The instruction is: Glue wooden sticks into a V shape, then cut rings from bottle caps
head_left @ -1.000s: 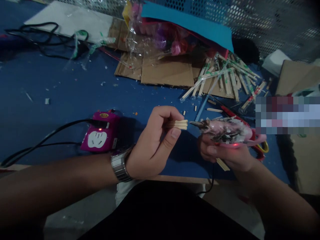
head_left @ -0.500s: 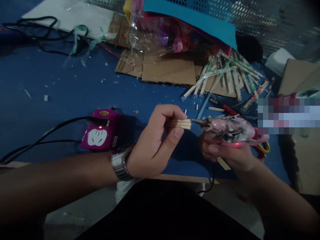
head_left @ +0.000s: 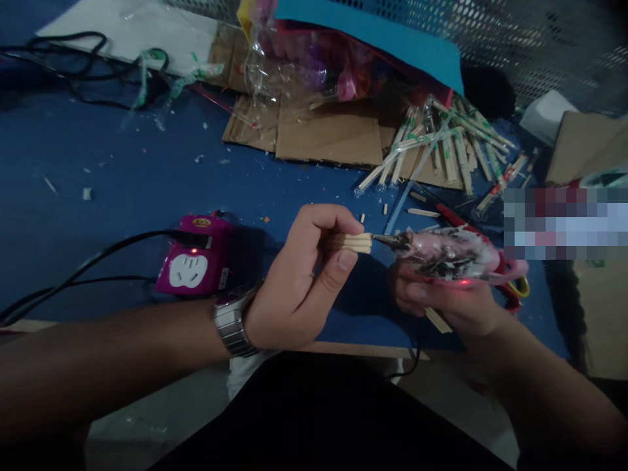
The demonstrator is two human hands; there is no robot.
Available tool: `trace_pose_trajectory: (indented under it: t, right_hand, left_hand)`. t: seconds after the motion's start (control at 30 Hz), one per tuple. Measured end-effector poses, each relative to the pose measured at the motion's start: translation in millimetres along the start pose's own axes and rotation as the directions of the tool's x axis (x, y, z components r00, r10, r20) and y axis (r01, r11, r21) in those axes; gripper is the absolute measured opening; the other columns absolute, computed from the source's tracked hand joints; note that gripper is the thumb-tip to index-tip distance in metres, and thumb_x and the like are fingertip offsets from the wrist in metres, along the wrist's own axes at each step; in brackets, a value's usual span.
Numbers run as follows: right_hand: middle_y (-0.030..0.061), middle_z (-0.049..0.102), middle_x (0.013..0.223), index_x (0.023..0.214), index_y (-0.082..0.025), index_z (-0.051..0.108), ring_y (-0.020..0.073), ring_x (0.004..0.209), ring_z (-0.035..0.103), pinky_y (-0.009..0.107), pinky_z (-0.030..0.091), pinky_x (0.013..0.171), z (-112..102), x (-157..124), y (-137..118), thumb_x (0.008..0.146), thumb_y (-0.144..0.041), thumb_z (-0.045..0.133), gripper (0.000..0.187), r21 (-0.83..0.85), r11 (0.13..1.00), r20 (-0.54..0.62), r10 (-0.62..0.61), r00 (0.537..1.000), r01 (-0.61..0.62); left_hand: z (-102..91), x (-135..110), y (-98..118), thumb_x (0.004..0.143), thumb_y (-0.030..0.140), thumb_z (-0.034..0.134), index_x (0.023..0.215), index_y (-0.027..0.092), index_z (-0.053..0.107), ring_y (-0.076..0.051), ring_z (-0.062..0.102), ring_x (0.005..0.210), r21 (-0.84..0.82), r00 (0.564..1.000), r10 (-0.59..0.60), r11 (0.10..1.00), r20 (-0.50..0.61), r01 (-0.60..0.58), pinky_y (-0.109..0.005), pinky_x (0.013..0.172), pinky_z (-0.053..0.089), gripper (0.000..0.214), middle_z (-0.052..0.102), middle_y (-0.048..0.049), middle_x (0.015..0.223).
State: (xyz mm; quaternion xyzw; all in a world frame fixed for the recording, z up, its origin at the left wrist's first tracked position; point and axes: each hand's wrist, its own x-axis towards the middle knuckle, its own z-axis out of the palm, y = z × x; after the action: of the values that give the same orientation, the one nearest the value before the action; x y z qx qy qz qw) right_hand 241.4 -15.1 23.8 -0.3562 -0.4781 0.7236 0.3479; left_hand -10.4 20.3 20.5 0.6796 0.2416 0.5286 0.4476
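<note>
A short bundle of pale wooden sticks (head_left: 356, 243) is pinched in the closed left hand (head_left: 299, 281), just right of the magenta plastic power socket (head_left: 193, 265) on the blue table (head_left: 122, 190). A pink glue gun crusted with dried glue (head_left: 446, 254) is gripped by the right hand (head_left: 444, 297), further right of the socket, its nozzle touching the stick ends. Wrapped chopsticks (head_left: 441, 150) are scattered beyond, well apart from the socket.

The scene is dim and bluish, with soft light falling from above onto the bench (head_left: 122, 183) while the near edge and corners sink into black vignette. A red glow marks the glue gun (head_left: 451, 258), and a pixelated block covers the right side; edges bend slightly.
</note>
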Motion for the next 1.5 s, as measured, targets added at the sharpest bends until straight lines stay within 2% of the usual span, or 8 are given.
trace_pose_trajectory:
  t: [0.4, 0.87, 1.13, 1.5]
  right_hand:
    - [-0.0041, 0.058, 0.072, 0.118, -0.028, 0.065, 0.0112, 0.057, 0.049, 0.025, 0.040, 0.050, -0.4, -0.3, -1.8, 0.098, -0.020, 0.072, 0.022, -0.027, 0.999, 0.012, -0.019, 1.000, 0.019]
    - [-0.0047, 0.057, 0.070, 0.122, -0.027, 0.066, 0.0118, 0.056, 0.050, 0.025, 0.040, 0.050, -2.0, -2.1, -1.3, 0.098, -0.024, 0.074, 0.025, -0.063, 0.998, 0.002, 0.019, 1.000, -0.019]
    - [-0.0036, 0.058, 0.071, 0.129, -0.026, 0.066, 0.0121, 0.057, 0.050, 0.025, 0.041, 0.050, -3.4, -0.8, -3.5, 0.098, -0.025, 0.073, 0.032, -0.082, 0.996, 0.041, 0.021, 0.999, -0.018]
    - [-0.0029, 0.058, 0.075, 0.116, -0.026, 0.069, 0.0112, 0.056, 0.051, 0.025, 0.040, 0.049, -0.8, 2.9, -7.0, 0.098, -0.023, 0.072, 0.018, -0.090, 0.996, 0.066, -0.015, 0.998, 0.021]
  left_hand:
    - [0.8, 0.0, -0.2, 0.108, 0.021, 0.053, 0.130, 0.020, 0.053, -0.015, 0.056, 0.087, -0.003, 1.000, -0.012, 1.000, -0.003, 0.012, -0.033, 0.074, 0.055, 0.021, 0.056, -0.0077, 0.109]
    - [0.1, 0.0, -0.9, 0.108, 0.020, 0.053, 0.129, 0.021, 0.053, -0.014, 0.057, 0.085, -0.012, 1.000, 0.012, 1.000, -0.004, -0.012, -0.031, 0.071, 0.056, 0.021, 0.056, -0.0062, 0.108]
    - [1.0, -1.3, 0.0, 0.109, 0.023, 0.053, 0.129, 0.023, 0.054, -0.016, 0.055, 0.083, -0.022, 0.999, -0.032, 0.999, -0.013, 0.032, -0.033, 0.068, 0.053, 0.021, 0.055, -0.0051, 0.101]
    - [1.6, -1.8, -0.6, 0.108, 0.025, 0.053, 0.129, 0.026, 0.055, -0.016, 0.054, 0.078, -0.040, 0.999, -0.045, 0.998, -0.023, 0.044, -0.035, 0.063, 0.051, 0.021, 0.055, -0.0050, 0.099]
